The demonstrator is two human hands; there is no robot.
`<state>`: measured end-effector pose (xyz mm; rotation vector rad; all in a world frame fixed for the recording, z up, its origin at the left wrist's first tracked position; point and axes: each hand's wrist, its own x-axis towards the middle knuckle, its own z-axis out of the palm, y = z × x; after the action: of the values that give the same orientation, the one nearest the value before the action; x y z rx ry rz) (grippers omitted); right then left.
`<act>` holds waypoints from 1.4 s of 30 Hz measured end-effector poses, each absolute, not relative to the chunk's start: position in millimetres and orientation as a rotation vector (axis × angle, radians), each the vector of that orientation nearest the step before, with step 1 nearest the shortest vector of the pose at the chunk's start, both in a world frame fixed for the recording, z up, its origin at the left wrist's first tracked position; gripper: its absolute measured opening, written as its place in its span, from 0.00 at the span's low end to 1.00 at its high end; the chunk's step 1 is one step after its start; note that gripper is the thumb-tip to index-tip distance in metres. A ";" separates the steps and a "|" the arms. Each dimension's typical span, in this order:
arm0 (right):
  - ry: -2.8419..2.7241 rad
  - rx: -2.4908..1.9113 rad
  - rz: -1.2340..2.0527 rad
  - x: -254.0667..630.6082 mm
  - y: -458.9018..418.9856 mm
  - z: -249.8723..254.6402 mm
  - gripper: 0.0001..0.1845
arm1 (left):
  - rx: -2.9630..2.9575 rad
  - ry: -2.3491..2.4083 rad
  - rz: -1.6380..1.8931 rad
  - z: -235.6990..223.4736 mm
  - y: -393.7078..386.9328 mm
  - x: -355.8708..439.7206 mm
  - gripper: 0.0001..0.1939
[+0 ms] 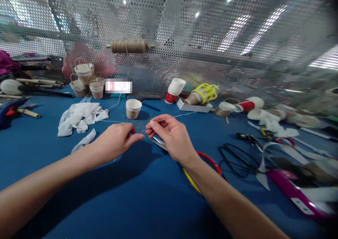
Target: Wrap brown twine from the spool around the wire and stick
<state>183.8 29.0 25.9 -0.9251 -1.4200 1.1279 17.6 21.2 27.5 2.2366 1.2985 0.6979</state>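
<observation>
A thin pale string (186, 114) runs across both hands, with loose ends showing to the left and to the right. My right hand (170, 135) pinches it between thumb and fingertips. Close beside, my left hand (118, 140) has its fingers curled round the string and its thumb pointing right. Scissors (209, 160) with red and yellow handles lie on the table, partly hidden under my right hand and forearm. Just beyond the hands stands a small paper cup (133, 109) wrapped in brown twine or burlap, with a white rim.
White lace scraps (79, 115) lie at left. Behind them stand several handled cups (84, 73). A twine spool (128, 46) hangs on the perforated screen. Stacked paper cups (175, 89) and a white box (194, 106) stand at the back. At right are black cables (237, 158) and a purple device (293, 189).
</observation>
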 end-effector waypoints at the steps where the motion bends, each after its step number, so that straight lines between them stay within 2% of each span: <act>1: -1.401 -0.912 1.163 183.0 28.8 24.3 0.06 | 2.093 1.216 0.736 24.2 24.3 18.3 0.14; 5: -1.360 -0.927 1.295 181.2 29.5 18.9 0.07 | 1.536 0.856 0.960 12.3 30.9 22.9 0.09; 9: -1.349 -0.956 1.359 181.7 29.0 17.9 0.07 | 1.421 0.829 1.058 7.4 27.8 27.2 0.07; 14: -1.321 -0.962 1.397 182.4 26.5 17.0 0.08 | 1.922 0.919 1.233 3.1 26.7 23.7 0.04; 18: -1.330 -0.948 1.423 181.6 27.8 12.2 0.09 | 2.560 0.826 1.361 -2.8 29.5 18.5 0.09; 21: -1.326 -0.968 1.442 182.3 29.6 11.6 0.09 | 2.667 0.816 1.299 -0.9 30.0 18.0 0.10; 26: -1.411 -0.993 1.382 185.8 29.8 20.3 0.06 | 1.796 0.933 0.879 13.6 32.1 17.0 0.10; 29: -1.538 -0.976 1.301 186.0 28.6 23.9 0.05 | 1.508 0.866 0.693 17.0 35.0 14.9 0.12; 34: -1.611 -0.988 1.251 182.6 28.8 17.3 0.05 | 1.891 1.115 0.720 18.8 26.1 19.0 0.13; 38: -1.620 -0.986 1.162 180.2 27.9 12.8 0.06 | 2.463 1.434 0.771 26.3 11.1 24.1 0.04; 42: -1.576 -0.950 1.180 180.2 25.2 17.6 0.05 | 2.212 1.319 0.769 34.3 11.9 21.3 0.05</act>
<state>180.2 25.2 17.6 -0.9495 -1.5764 1.1799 21.3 11.9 34.3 2.2124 1.3187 0.7691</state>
